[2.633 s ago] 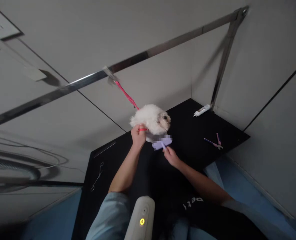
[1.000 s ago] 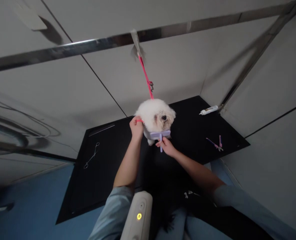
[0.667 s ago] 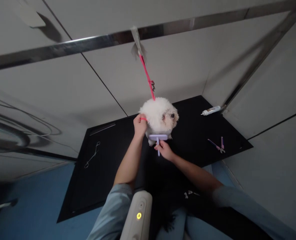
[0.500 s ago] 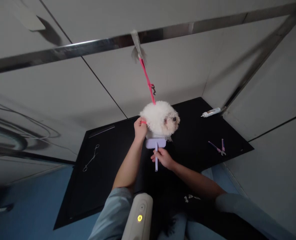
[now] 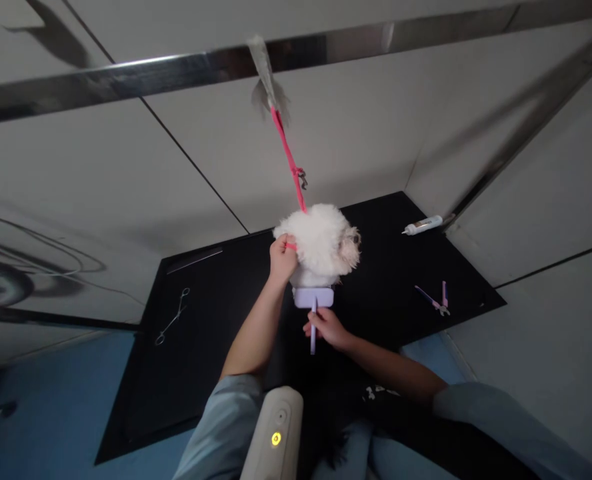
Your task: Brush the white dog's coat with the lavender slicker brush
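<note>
Brush [image 5: 314, 298] sits low at the near side of the white dog [image 5: 321, 240], its flat back facing near and its handle pointing down; whether its bristles touch the fur, I cannot tell. The right hand [image 5: 329, 328] has the handle between thumb and fingers, loosely curled rather than clenched. The left hand [image 5: 283, 257] is a closed fist at the left of the dog, around a red band [image 5: 291, 247], perhaps with fur too.

The brush looks light and stiff, and the handle seems the place to pinch it. The dog should be soft and able to twist, so a gentle hold suits it. A pink leash [image 5: 290, 157] rises to the rail [image 5: 186, 72]; on the desk [image 5: 376, 280], scissors [image 5: 179, 311] lie left, clippers [image 5: 437, 304] right.
</note>
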Demonstrator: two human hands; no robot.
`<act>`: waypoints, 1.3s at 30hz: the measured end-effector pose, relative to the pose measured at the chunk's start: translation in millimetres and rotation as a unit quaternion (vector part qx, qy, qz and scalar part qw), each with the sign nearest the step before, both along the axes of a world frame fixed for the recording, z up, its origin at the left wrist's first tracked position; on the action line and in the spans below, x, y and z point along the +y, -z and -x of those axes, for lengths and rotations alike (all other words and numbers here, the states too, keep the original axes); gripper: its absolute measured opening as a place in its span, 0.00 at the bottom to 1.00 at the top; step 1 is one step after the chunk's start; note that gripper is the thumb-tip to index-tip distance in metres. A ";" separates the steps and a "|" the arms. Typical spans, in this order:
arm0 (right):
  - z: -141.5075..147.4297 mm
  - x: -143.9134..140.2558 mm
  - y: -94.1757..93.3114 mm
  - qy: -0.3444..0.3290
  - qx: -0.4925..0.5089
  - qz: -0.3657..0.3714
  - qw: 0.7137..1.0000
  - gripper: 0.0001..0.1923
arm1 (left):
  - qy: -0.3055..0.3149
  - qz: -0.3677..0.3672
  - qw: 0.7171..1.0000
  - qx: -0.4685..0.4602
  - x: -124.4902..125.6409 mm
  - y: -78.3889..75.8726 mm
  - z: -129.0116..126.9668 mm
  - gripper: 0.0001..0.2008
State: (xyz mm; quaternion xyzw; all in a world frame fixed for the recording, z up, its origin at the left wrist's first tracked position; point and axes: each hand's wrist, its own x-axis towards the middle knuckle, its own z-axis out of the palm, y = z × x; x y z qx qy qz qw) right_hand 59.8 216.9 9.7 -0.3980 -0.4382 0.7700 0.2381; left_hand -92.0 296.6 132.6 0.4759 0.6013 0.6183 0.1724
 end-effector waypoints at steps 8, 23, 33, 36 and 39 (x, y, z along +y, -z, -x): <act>-22.5 30.5 -9.0 -0.031 -0.033 -0.017 0.999 0.16 | -0.042 -0.048 0.996 -0.058 8.8 8.2 9.8 0.19; -40.0 57.2 -11.6 -0.101 0.000 -0.088 0.991 0.11 | -0.151 -0.134 0.956 -0.214 9.9 31.9 2.5 0.17; -49.5 93.8 -16.6 -0.142 0.007 -0.128 0.981 0.13 | -0.241 -0.158 0.899 -0.329 9.2 20.2 23.5 0.19; -48.6 99.3 -21.8 -0.207 -0.069 -0.095 0.971 0.14 | -0.266 -0.151 0.873 -0.379 9.2 25.0 39.0 0.14; -46.2 98.5 -25.4 -0.239 -0.066 -0.104 0.963 0.12 | -0.229 -0.155 0.880 -0.387 9.5 32.7 55.5 0.09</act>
